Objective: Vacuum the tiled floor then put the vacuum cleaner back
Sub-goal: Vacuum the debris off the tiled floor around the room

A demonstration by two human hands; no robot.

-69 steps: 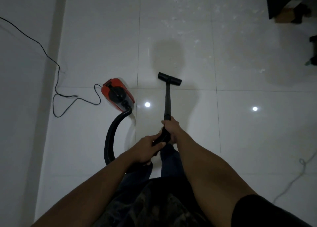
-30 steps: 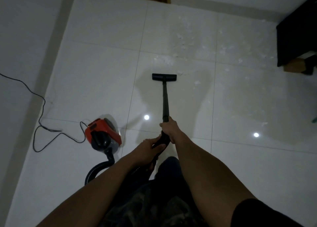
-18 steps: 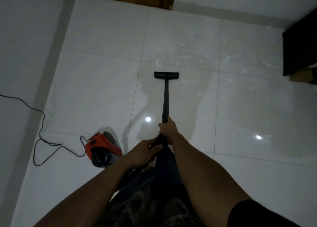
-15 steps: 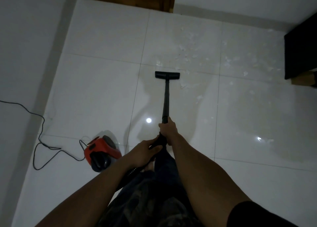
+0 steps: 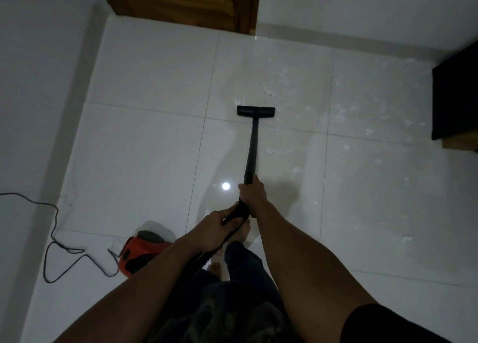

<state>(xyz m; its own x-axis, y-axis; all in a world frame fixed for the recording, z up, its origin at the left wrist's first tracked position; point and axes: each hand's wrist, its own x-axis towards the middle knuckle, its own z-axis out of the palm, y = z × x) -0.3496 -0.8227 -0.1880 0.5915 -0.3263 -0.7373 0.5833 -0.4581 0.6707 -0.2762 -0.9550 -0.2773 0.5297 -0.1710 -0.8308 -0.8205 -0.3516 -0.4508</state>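
Both arms are stretched out in front, and both are on the tool. The right hand [image 5: 253, 197] has its fingers curled tight round the lower end of the black wand [image 5: 252, 148]. Just behind it, the left hand [image 5: 210, 228] is wrapped round the curved handle [image 5: 239, 212], where the ribbed hose [image 5: 207, 255] drops away towards the person's legs. The wand runs straight ahead, tilted down to the floor head [image 5: 256, 111]. That sits flat on the white tiled floor [image 5: 144, 148], right on a grout line, its wide bar square to the wand. Look just past it and off to the right: pale scraps [image 5: 341, 109] are scattered over several tiles, some close beside the head and some well apart from it. The vacuum cleaner [image 5: 137, 254], an orange and black body, sits on the floor down at the left, partly hidden behind the left forearm. Its black power cord [image 5: 55, 241] loops across the tiles and away towards the left wall [image 5: 33, 83]. A bright spot of light [image 5: 225, 186] gleams on the tile just left of the right hand. There's a wooden door [image 5: 186, 3] at the far end and a dark piece of furniture [image 5: 455, 96] at the right edge. A bare foot [image 5: 243, 230] shows just below the handle.
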